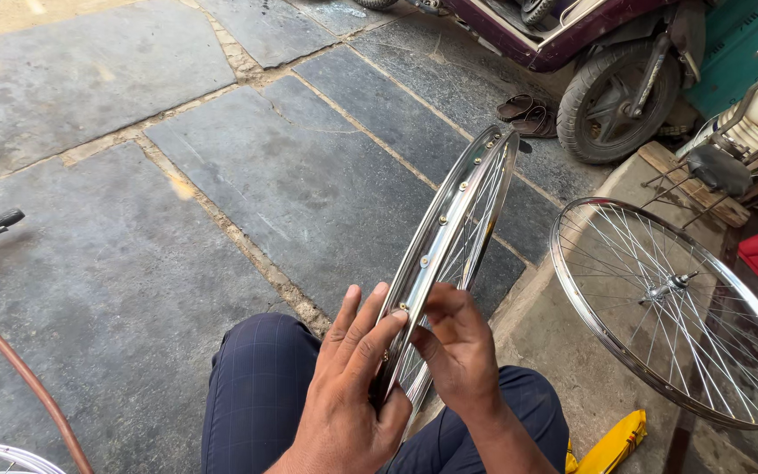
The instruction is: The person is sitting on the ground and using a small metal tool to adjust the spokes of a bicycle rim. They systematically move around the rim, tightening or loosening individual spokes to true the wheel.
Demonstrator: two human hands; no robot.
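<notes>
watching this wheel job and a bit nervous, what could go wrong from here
The rim stands on edge, steadied only by the left hand and right hand at its near end; it could tip sideways onto the stone floor.

The right hand's fingers sit among thin spokes, so a turn of the rim might pinch them.

If it falls right, it may strike the second wheel lying close beside the knee.

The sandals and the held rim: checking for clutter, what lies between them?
Only bare stone floor between the sandals and the rim, per the head view.
</notes>
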